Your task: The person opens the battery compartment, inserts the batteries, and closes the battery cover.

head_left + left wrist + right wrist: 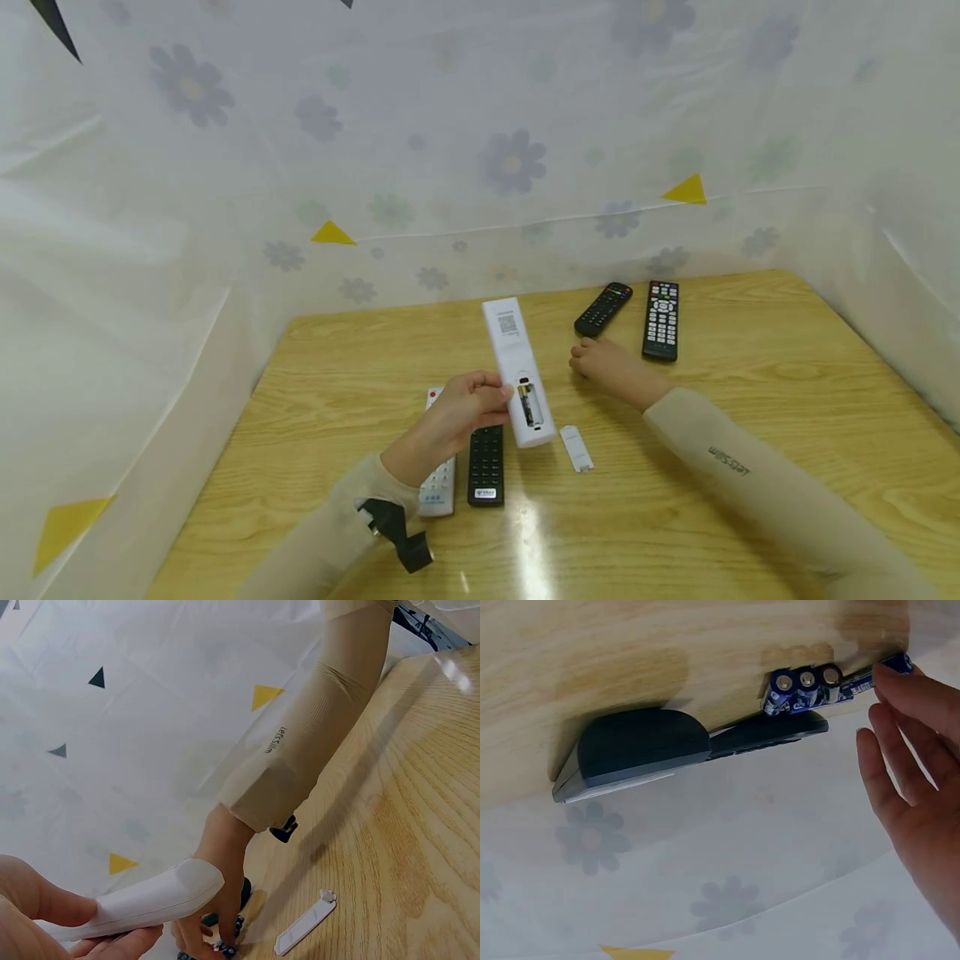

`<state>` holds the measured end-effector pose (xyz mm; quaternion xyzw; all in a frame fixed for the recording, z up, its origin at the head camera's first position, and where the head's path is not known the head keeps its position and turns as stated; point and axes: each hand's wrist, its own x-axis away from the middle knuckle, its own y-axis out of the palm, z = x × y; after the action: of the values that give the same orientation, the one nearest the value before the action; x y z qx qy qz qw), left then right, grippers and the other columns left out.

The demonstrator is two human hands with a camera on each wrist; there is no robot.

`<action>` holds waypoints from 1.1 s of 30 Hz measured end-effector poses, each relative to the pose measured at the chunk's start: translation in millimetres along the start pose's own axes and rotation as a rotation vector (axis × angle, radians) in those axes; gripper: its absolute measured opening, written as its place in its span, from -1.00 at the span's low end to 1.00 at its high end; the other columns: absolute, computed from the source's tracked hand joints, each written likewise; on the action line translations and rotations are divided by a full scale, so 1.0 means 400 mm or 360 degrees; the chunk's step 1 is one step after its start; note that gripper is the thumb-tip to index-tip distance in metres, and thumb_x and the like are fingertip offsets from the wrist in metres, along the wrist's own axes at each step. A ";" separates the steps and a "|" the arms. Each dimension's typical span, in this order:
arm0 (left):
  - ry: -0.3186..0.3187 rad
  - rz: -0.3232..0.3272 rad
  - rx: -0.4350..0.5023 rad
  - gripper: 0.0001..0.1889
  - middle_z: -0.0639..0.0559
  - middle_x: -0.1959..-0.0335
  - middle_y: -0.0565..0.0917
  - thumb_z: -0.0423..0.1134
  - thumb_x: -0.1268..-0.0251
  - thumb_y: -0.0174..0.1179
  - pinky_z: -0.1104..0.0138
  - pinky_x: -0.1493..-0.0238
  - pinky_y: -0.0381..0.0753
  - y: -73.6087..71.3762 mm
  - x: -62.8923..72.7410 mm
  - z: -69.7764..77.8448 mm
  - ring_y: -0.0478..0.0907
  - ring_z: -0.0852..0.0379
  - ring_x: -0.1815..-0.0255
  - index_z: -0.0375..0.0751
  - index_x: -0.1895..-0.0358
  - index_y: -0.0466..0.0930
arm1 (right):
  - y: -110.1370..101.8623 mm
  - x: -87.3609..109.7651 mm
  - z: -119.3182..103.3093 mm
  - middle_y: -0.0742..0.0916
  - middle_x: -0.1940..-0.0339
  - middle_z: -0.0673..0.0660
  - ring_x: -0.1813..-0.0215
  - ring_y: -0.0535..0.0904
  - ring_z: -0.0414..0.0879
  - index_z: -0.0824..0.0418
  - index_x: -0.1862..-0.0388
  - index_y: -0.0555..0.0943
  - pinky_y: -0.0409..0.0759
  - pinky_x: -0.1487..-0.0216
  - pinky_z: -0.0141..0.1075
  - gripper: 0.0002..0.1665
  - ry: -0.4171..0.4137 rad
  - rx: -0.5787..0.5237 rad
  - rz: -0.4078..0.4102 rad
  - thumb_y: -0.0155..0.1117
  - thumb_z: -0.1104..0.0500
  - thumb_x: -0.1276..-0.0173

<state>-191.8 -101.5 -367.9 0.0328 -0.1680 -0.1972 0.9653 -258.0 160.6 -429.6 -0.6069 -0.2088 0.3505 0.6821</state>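
Note:
My left hand (pixel 461 412) holds a white remote control (pixel 517 367), its back turned up. The battery compartment is uncovered; a dark and gold battery (pixel 527 404) shows in its left side. The white battery cover (pixel 577 448) lies on the table just right of the remote. My right hand (pixel 607 367) is low over the table, below the small black remote (pixel 603 309). In the right wrist view, its thumb overlaps a blue battery (pixel 895 666), beside several upright-looking blue batteries (pixel 807 681). Whether the fingers pinch that battery is hidden.
A larger black remote with white keys (pixel 662 321) lies at the back right. Another white remote (pixel 437 492) and a black remote (pixel 486 471) lie side by side under my left hand. A patterned sheet (pixel 450 192) encloses the wooden table (pixel 337 358).

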 end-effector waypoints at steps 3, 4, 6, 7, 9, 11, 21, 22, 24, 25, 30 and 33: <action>-0.0001 0.0000 -0.0001 -0.77 -0.33 0.04 0.60 -0.42 -0.38 0.08 0.08 -0.04 0.61 0.002 0.002 0.001 0.60 0.00 0.11 -0.54 0.01 0.41 | 0.007 -0.001 -0.002 0.56 0.45 0.04 0.33 0.45 -0.06 0.21 0.46 0.60 0.54 0.30 -0.29 -0.85 -0.0043 0.0028 -0.0001 0.31 0.43 -0.11; -0.0002 0.0000 -0.0002 -0.77 -0.33 0.04 0.60 -0.42 -0.38 0.08 0.07 -0.06 0.60 0.002 0.003 0.001 0.60 0.01 0.12 -0.54 0.01 0.41 | 0.007 -0.001 -0.002 0.57 0.45 0.05 0.32 0.46 -0.06 0.21 0.46 0.60 0.55 0.28 -0.28 -0.85 -0.0061 0.0028 0.0013 0.30 0.44 -0.11; -0.0002 0.0000 -0.0001 -0.77 -0.33 0.05 0.60 -0.43 -0.38 0.08 0.03 -0.08 0.58 0.003 0.004 0.002 0.60 0.02 0.13 -0.54 0.00 0.41 | 0.007 0.000 -0.003 0.57 0.44 0.05 0.32 0.45 -0.06 0.21 0.45 0.58 0.55 0.27 -0.26 -0.85 -0.0083 0.0031 0.0035 0.31 0.44 -0.11; -0.0001 0.0000 0.0001 -0.77 -0.33 0.05 0.60 -0.43 -0.38 0.08 0.00 -0.10 0.56 0.003 0.005 0.002 0.60 0.03 0.15 -0.54 0.01 0.41 | 0.008 0.000 -0.004 0.56 0.45 0.04 0.32 0.44 -0.06 0.20 0.46 0.57 0.54 0.28 -0.26 -0.84 -0.0095 0.0032 0.0056 0.31 0.44 -0.12; -0.0002 0.0004 0.0003 -0.77 -0.32 0.07 0.60 -0.43 -0.38 0.08 0.00 -0.10 0.56 0.004 0.005 0.003 0.59 0.05 0.16 -0.54 0.01 0.41 | 0.008 0.001 -0.007 0.56 0.44 0.03 0.32 0.42 -0.07 0.19 0.44 0.56 0.52 0.30 -0.25 -0.85 -0.0108 0.0033 0.0079 0.31 0.42 -0.14; -0.0002 0.0007 0.0002 -0.77 -0.31 0.08 0.60 -0.43 -0.38 0.08 -0.02 -0.11 0.55 0.004 0.006 0.003 0.59 0.05 0.17 -0.53 0.01 0.41 | 0.008 0.000 -0.011 0.55 0.42 0.03 0.33 0.39 -0.07 0.19 0.42 0.55 0.51 0.30 -0.24 -0.87 -0.0127 0.0031 0.0110 0.29 0.39 -0.18; 0.0001 -0.0008 0.0004 -0.76 -0.32 0.04 0.59 -0.42 -0.40 0.06 0.08 -0.07 0.59 0.008 0.016 0.007 0.60 0.03 0.13 -0.53 -0.02 0.40 | -0.027 0.008 -0.054 0.56 0.29 0.04 0.25 0.45 -0.10 0.24 0.18 0.51 0.53 0.22 -0.25 -0.72 -0.0006 -0.0504 0.0281 0.19 0.53 -0.23; 0.0007 -0.0017 0.0007 -0.75 -0.32 0.03 0.59 -0.41 -0.41 0.06 0.08 -0.08 0.59 0.008 0.017 0.007 0.60 0.04 0.13 -0.53 -0.03 0.40 | -0.036 0.008 -0.060 0.57 0.27 0.04 0.24 0.47 -0.10 0.24 0.14 0.50 0.54 0.22 -0.25 -0.72 0.0029 -0.0574 0.0309 0.18 0.53 -0.25; 0.0018 -0.0033 0.0015 -0.74 -0.32 0.02 0.58 -0.41 -0.42 0.05 0.08 -0.08 0.59 0.008 0.018 0.009 0.60 0.03 0.12 -0.54 -0.04 0.39 | -0.059 0.010 -0.074 0.60 0.23 0.07 0.21 0.50 -0.09 0.27 0.07 0.51 0.56 0.20 -0.23 -0.71 0.0071 -0.0699 0.0419 0.19 0.52 -0.28; 0.0017 -0.0039 0.0022 -0.74 -0.32 0.01 0.58 -0.42 -0.42 0.04 0.09 -0.08 0.59 0.008 0.018 0.009 0.60 0.03 0.12 -0.54 -0.05 0.39 | -0.070 0.011 -0.081 0.61 0.22 0.09 0.20 0.52 -0.08 0.28 0.06 0.51 0.57 0.20 -0.23 -0.70 0.0069 -0.0744 0.0511 0.22 0.50 -0.27; 0.0005 -0.0051 0.0051 -0.72 -0.33 -0.04 0.57 -0.42 -0.43 0.04 0.13 -0.06 0.60 0.012 0.020 0.015 0.60 0.02 0.08 -0.53 -0.09 0.39 | -0.131 0.027 -0.122 0.64 0.18 0.16 0.18 0.57 -0.05 0.35 0.08 0.54 0.57 0.15 -0.32 -0.72 -0.0022 -0.0925 0.1086 0.30 0.48 -0.22; -0.0003 -0.0050 0.0060 -0.72 -0.33 -0.05 0.57 -0.42 -0.43 0.04 0.14 -0.06 0.60 0.013 0.022 0.016 0.60 0.01 0.07 -0.52 -0.09 0.40 | -0.159 0.040 -0.155 0.65 0.20 0.20 0.19 0.59 -0.03 0.41 0.13 0.56 0.55 0.07 -0.42 -0.86 -0.0127 -0.0986 0.1363 0.22 0.35 -0.36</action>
<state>-184.4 -100.0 -358.3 0.0536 -0.1721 -0.2090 0.9612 -189.0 128.9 -380.8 -0.7970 -0.0618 0.5425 0.2581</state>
